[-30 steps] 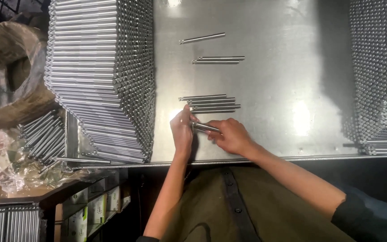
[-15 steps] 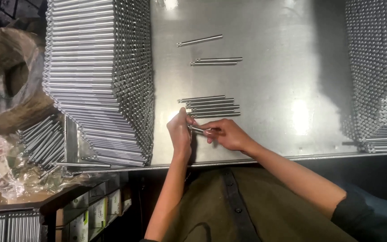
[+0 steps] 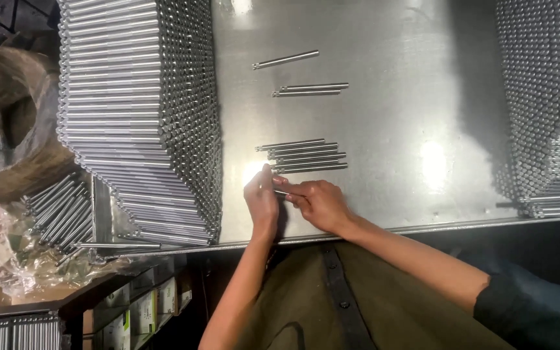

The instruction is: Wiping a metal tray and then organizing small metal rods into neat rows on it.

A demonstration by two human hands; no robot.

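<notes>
Left stack: I see stacked rods on the metal table.
Left hand: pinching a short rod.
Right hand: gripping that rod's other end.
Above: loose rod row, near.

Both hands met low at centre. Left hand stood upright, fingers curled, thumb toward right. Right hand lay knuckles-up, fingertips pinched against left's. Forearms bare, angled inward, right forearm crossing from dark sleeve.

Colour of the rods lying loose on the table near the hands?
Silver-grey bare metal, shiny, like the steel table. The group of rods shows best in the head view.
</notes>
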